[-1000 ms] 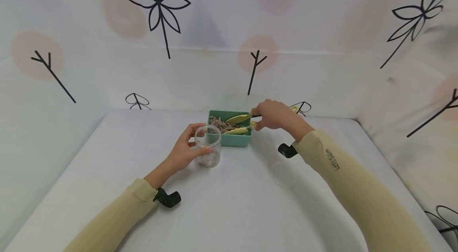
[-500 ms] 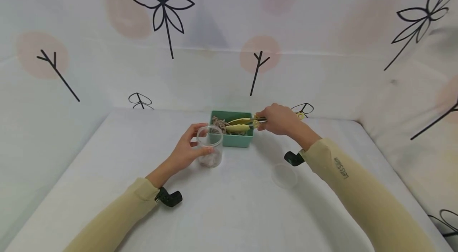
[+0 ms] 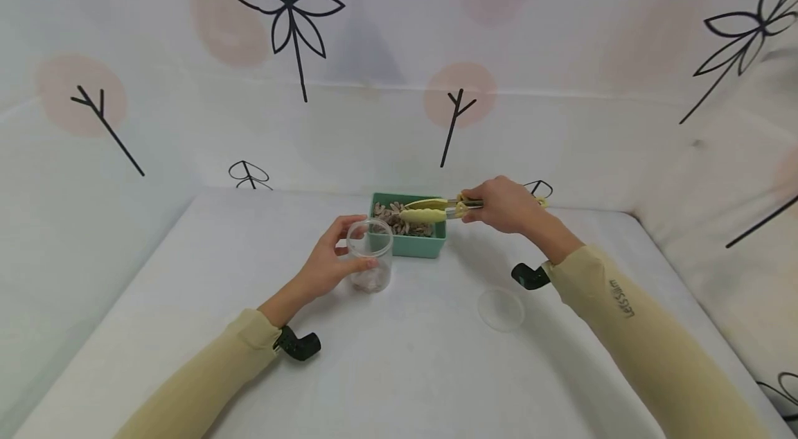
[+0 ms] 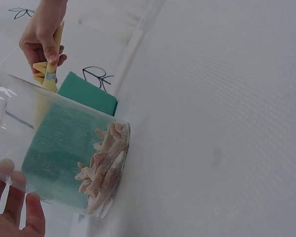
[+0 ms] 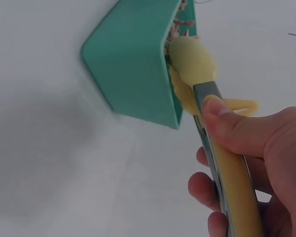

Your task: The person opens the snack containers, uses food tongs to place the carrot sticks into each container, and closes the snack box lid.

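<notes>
My left hand (image 3: 330, 262) grips a clear plastic cup (image 3: 370, 266) that stands upright on the table. Whitish-brown, finger-like dried pieces (image 4: 106, 168) lie at the cup's bottom in the left wrist view. Behind the cup sits a green rectangular box (image 3: 416, 247) holding more such pieces (image 3: 389, 216). My right hand (image 3: 501, 203) holds yellow-tipped tongs (image 3: 424, 215) by their handles, thumb on one arm in the right wrist view. The tong heads are at the box's opening, a little apart; whether they pinch a piece I cannot tell.
A clear round lid (image 3: 501, 309) lies flat on the white table (image 3: 399, 370), right of the cup. A patterned white cloth wall (image 3: 349, 141) rises directly behind the box.
My right hand has drawn the tongs rightward and slightly up over the box, and the tong heads have come closer together. My left hand keeps holding the cup in place.
</notes>
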The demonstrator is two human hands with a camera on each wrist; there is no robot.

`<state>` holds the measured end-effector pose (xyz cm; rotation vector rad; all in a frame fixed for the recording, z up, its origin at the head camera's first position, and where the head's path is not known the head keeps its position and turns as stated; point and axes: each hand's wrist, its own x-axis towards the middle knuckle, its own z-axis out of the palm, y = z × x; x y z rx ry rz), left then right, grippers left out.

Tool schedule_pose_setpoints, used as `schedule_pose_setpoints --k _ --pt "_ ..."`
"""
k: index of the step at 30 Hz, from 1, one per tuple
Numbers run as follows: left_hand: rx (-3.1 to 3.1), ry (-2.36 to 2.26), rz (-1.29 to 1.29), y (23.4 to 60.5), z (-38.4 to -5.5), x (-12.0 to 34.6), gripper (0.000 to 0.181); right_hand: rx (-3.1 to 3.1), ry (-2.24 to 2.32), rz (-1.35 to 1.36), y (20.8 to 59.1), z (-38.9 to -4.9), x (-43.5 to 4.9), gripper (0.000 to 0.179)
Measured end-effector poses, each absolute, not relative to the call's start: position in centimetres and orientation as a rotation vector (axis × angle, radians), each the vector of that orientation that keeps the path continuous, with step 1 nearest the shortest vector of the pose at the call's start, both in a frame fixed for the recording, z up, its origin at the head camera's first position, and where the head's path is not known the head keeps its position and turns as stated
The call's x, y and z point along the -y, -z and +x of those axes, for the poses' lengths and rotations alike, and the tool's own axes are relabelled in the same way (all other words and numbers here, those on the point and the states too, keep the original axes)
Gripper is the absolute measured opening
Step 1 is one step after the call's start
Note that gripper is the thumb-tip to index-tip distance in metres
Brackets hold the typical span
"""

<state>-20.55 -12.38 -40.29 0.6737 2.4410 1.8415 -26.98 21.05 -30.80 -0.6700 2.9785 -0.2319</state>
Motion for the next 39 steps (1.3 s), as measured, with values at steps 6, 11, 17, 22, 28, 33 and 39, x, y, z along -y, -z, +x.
schedule_pose_setpoints --k 6,11,17,22,28,33,39 --pt "-2.456 -1.844 0.694 40.6 -20.6 12.5 0.072 -3.003 0.296 -0.674 30.0 -26.3 -21.3 0.055" --pt "-2.461 -1.841 0.694 40.9 -20.8 12.7 0.072 -3.050 0.334 -0.694 29.6 -26.2 -21.4 0.056" --pt "-2.458 -1.848 0.700 41.0 -20.9 12.6 0.072 -3.044 0.467 -0.700 28.9 -25.9 -21.4 0.054" --pt "-2.456 -1.851 0.694 41.0 -20.8 12.6 0.072 -3.029 0.559 -0.708 28.4 -25.6 -21.3 0.052" --pt "-2.457 -1.846 0.689 40.9 -20.7 12.6 0.072 -2.997 0.659 -0.726 27.4 -24.6 -20.8 0.055" --pt "-2.458 -1.842 0.693 40.9 -20.7 12.7 0.072 -2.995 0.742 -0.779 26.5 -23.5 -20.3 0.054" --pt "-2.479 -1.818 0.678 40.9 -20.8 12.7 0.074 -2.924 0.845 -0.860 26.4 -22.6 -19.4 0.052"
